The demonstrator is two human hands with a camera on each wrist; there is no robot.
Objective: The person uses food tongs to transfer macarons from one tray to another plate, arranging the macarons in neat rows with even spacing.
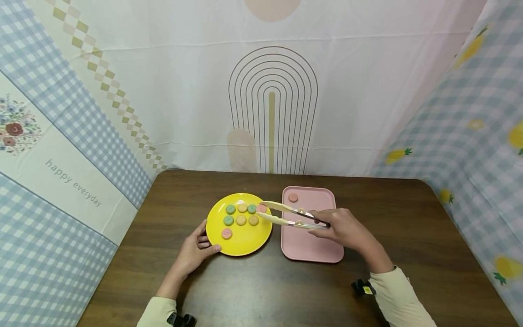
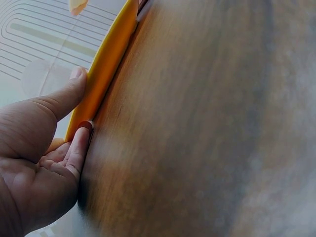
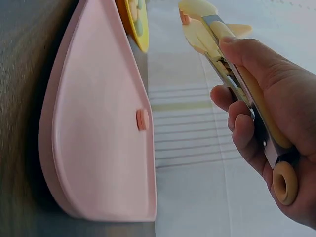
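Note:
My left hand (image 1: 194,250) holds the left rim of a yellow plate (image 1: 245,245), thumb on top of the rim and fingers low at its side. In my right hand (image 1: 343,227) is a pair of food tongs (image 1: 304,218) with cream tips, reaching left over the plate's right edge. Between the tips sits a pink disc (image 3: 184,18) like a small macaron. Green discs (image 1: 229,220), yellow discs (image 1: 241,220) and one pink disc (image 1: 226,233) lie on the plate. Another pink disc (image 1: 293,197) lies on the pink tray (image 1: 312,250), near its far left corner.
Plate and tray stand side by side on a dark wooden table (image 1: 253,290), with a narrow gap between them. Behind the table hangs a white patterned cloth (image 1: 196,109); checked cloths hang at both sides.

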